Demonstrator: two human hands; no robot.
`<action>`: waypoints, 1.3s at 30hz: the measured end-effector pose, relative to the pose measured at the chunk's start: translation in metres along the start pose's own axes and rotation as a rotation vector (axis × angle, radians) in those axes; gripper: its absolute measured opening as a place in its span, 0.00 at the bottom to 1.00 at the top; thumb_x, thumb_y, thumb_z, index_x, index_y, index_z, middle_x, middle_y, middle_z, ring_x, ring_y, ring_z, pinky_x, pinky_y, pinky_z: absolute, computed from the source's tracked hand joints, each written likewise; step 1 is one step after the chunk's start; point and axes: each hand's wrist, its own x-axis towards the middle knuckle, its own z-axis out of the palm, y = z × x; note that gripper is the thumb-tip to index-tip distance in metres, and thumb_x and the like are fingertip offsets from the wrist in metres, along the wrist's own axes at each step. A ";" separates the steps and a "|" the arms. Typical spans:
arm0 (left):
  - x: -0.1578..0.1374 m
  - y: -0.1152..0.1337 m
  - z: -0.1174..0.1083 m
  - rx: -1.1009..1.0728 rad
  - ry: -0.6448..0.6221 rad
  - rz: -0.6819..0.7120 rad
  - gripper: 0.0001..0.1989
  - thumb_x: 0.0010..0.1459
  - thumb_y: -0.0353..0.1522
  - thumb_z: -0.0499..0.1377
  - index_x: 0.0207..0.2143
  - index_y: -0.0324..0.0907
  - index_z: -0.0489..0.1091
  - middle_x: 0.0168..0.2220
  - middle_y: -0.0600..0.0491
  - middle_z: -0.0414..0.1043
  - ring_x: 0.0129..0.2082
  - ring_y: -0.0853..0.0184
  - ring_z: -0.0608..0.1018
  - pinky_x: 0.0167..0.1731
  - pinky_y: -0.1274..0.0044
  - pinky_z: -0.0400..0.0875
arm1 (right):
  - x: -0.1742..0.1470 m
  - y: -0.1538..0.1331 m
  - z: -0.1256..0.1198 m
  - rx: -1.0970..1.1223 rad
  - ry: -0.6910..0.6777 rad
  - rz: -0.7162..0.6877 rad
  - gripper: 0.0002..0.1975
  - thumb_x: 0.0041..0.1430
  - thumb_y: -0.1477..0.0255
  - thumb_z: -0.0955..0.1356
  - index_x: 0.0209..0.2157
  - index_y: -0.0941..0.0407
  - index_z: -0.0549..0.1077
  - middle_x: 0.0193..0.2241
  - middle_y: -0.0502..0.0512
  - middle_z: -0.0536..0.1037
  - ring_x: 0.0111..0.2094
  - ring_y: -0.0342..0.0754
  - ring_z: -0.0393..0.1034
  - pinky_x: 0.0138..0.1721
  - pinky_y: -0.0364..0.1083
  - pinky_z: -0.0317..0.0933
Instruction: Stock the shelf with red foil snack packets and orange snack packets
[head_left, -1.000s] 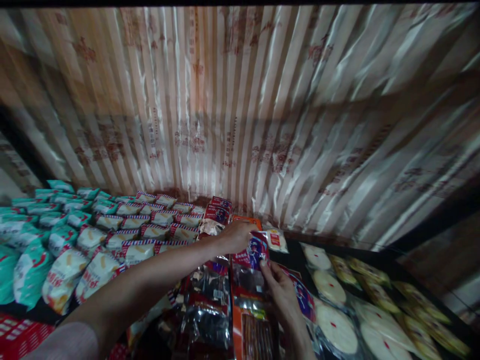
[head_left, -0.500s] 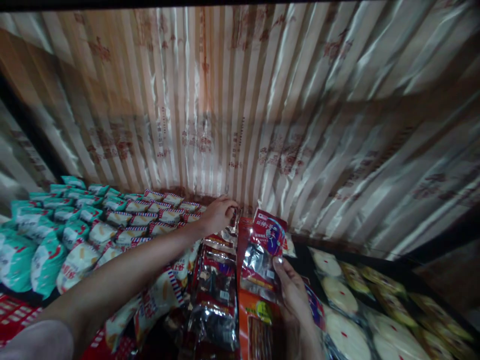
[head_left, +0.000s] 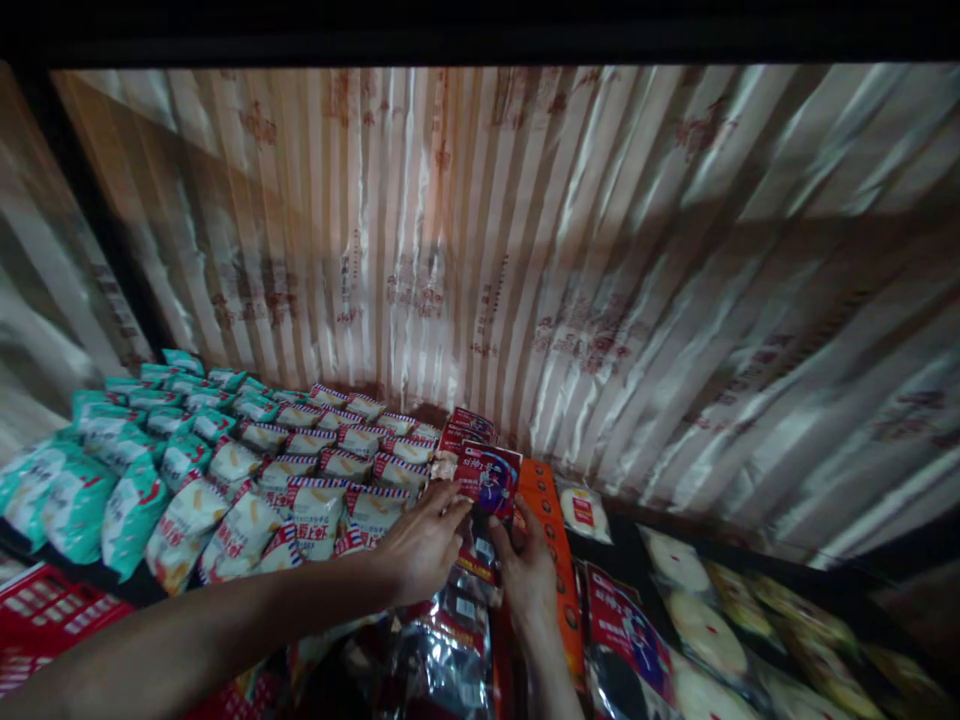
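Note:
A dark red snack packet with white lettering and a blue emblem is held upright over the row of similar packets. My left hand is closed at its left edge, fingers bent against the front. At the packet's right edge, my right hand pinches it between thumb and forefinger. Behind it another dark red packet leans near the back sheet. Shiny dark packets lie below the hands, and an orange packet shows just to the right, partly covered by my right hand.
White shrimp-snack bags and teal bags stand in rows on the left. A red basket sits at lower left. Another dark red packet and pale round packs lie on the right. A printed, wrinkled sheet covers the back.
My left hand has come down from the back of the row to the packet. My right hand has moved left with it. The view has shifted, and the orange packet is uncovered further up.

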 end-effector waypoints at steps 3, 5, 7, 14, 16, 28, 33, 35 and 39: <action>0.001 -0.002 0.005 0.022 -0.024 -0.044 0.24 0.60 0.31 0.47 0.59 0.37 0.59 0.64 0.43 0.51 0.65 0.58 0.51 0.62 0.66 0.51 | 0.001 -0.004 0.009 -0.043 -0.051 0.036 0.35 0.48 0.54 0.65 0.55 0.58 0.60 0.37 0.61 0.80 0.39 0.57 0.76 0.38 0.51 0.68; 0.004 -0.007 0.009 0.042 -0.031 -0.074 0.24 0.60 0.31 0.46 0.59 0.36 0.58 0.64 0.43 0.51 0.65 0.58 0.50 0.62 0.65 0.50 | 0.000 -0.006 0.014 -0.066 -0.047 0.034 0.34 0.48 0.54 0.65 0.53 0.59 0.61 0.36 0.61 0.80 0.38 0.57 0.76 0.39 0.51 0.67; 0.008 -0.012 0.012 0.059 -0.036 -0.103 0.24 0.60 0.31 0.45 0.59 0.35 0.57 0.64 0.43 0.50 0.65 0.58 0.50 0.62 0.65 0.49 | -0.001 -0.007 0.018 -0.071 -0.015 0.028 0.31 0.47 0.54 0.65 0.49 0.59 0.62 0.35 0.62 0.80 0.37 0.57 0.76 0.38 0.50 0.67; 0.028 -0.015 0.019 0.100 -0.092 -0.157 0.26 0.58 0.29 0.46 0.59 0.33 0.56 0.64 0.41 0.50 0.65 0.56 0.50 0.61 0.64 0.51 | -0.001 -0.005 0.020 -0.030 0.001 -0.006 0.24 0.45 0.53 0.66 0.38 0.57 0.66 0.35 0.64 0.79 0.38 0.57 0.75 0.38 0.50 0.67; 0.036 -0.013 0.018 0.122 -0.103 -0.167 0.26 0.58 0.30 0.45 0.59 0.31 0.56 0.63 0.40 0.51 0.64 0.55 0.52 0.61 0.65 0.52 | 0.000 -0.004 0.019 -0.009 -0.022 -0.036 0.24 0.46 0.53 0.65 0.39 0.58 0.68 0.37 0.65 0.79 0.39 0.56 0.75 0.39 0.50 0.68; 0.057 -0.006 0.006 0.180 -0.097 -0.220 0.23 0.53 0.32 0.51 0.52 0.33 0.63 0.57 0.42 0.62 0.59 0.59 0.62 0.59 0.71 0.55 | -0.005 -0.004 0.018 -0.145 -0.025 -0.060 0.27 0.51 0.56 0.62 0.47 0.59 0.73 0.39 0.62 0.79 0.35 0.53 0.76 0.37 0.48 0.68; 0.064 -0.012 0.008 0.190 -0.053 -0.240 0.23 0.53 0.32 0.50 0.51 0.31 0.64 0.54 0.41 0.65 0.57 0.58 0.63 0.58 0.73 0.56 | -0.005 -0.005 0.018 -0.152 -0.040 -0.047 0.28 0.51 0.56 0.62 0.48 0.59 0.73 0.36 0.61 0.80 0.33 0.52 0.76 0.35 0.47 0.68; 0.067 -0.015 0.010 0.198 -0.036 -0.249 0.23 0.53 0.31 0.49 0.52 0.31 0.63 0.54 0.42 0.64 0.58 0.58 0.63 0.59 0.73 0.56 | -0.005 -0.006 0.019 -0.151 -0.060 -0.045 0.30 0.52 0.56 0.62 0.49 0.61 0.72 0.31 0.59 0.81 0.30 0.52 0.75 0.33 0.47 0.67; 0.071 -0.018 0.014 0.214 -0.025 -0.260 0.22 0.56 0.32 0.47 0.52 0.32 0.63 0.56 0.41 0.62 0.58 0.58 0.62 0.59 0.72 0.55 | -0.006 -0.004 0.021 -0.141 -0.062 -0.056 0.30 0.52 0.56 0.62 0.51 0.62 0.71 0.23 0.56 0.79 0.25 0.51 0.73 0.28 0.45 0.65</action>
